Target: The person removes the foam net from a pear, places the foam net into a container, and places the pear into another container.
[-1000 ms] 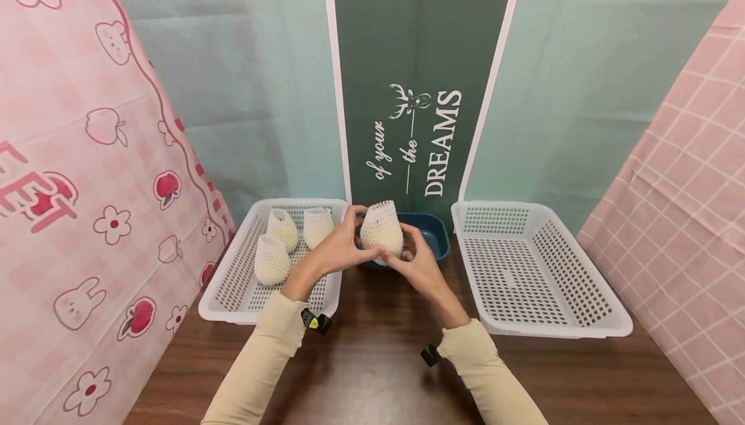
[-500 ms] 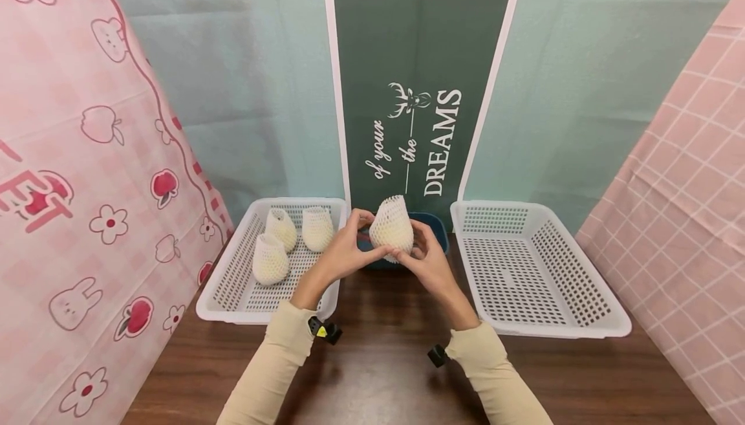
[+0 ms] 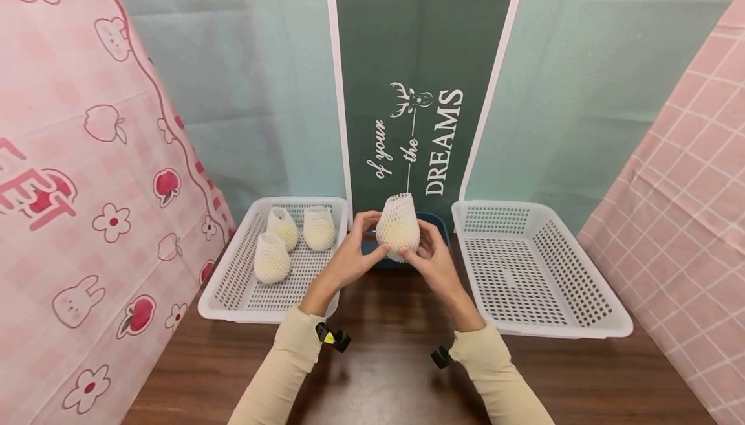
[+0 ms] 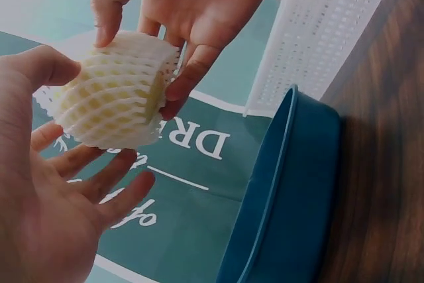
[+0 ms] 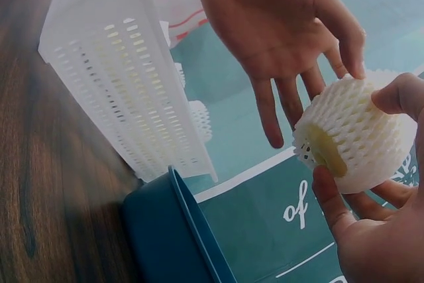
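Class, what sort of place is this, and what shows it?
Probably an indoor tabletop workspace: printed pink and green cloth hangings border a brown wood-grain table bearing two rectangular white perforated plastic baskets.

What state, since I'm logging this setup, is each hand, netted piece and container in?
Held netted piece: lifted, pale yellow showing through its white net.
Left hand: thumb and fingers holding that piece from the left.
Right hand: thumb and fingers holding it from the right.
Three other netted pieces: inside the left basket.
Left basket: upright, open-topped.
Right basket: upright, open-topped.
Blue basin: open-topped; contents cannot be made out.
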Action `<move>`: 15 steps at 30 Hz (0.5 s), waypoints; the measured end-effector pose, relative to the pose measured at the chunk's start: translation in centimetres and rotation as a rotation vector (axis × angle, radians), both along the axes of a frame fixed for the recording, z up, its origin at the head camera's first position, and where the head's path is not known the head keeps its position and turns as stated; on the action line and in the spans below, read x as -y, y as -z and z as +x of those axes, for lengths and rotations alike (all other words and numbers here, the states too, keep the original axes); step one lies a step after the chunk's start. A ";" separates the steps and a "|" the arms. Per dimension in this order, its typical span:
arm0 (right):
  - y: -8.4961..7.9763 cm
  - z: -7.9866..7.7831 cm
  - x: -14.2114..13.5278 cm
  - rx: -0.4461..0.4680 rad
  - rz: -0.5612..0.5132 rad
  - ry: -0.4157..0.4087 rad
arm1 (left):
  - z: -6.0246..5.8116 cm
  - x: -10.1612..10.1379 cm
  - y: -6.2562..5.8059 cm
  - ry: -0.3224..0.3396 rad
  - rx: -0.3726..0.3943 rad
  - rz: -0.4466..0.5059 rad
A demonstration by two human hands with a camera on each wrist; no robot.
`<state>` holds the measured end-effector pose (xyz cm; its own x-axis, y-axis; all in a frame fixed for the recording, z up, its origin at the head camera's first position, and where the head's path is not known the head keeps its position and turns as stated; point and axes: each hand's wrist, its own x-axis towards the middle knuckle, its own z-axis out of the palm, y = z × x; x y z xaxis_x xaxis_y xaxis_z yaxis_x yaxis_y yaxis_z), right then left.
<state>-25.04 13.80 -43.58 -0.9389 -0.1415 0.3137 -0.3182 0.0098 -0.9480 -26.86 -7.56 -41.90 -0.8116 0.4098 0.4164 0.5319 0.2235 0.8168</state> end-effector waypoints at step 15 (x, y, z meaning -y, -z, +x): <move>0.4 0.2 0.2 0.024 -0.084 0.033 | 0.7 -1.2 1.0 -0.044 0.111 0.184</move>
<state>-24.87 13.59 -43.97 -0.9502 -0.0843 0.3000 -0.2957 -0.0600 -0.9534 -26.18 -6.33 -42.88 -0.8723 0.2980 0.3878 0.4292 0.0865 0.8990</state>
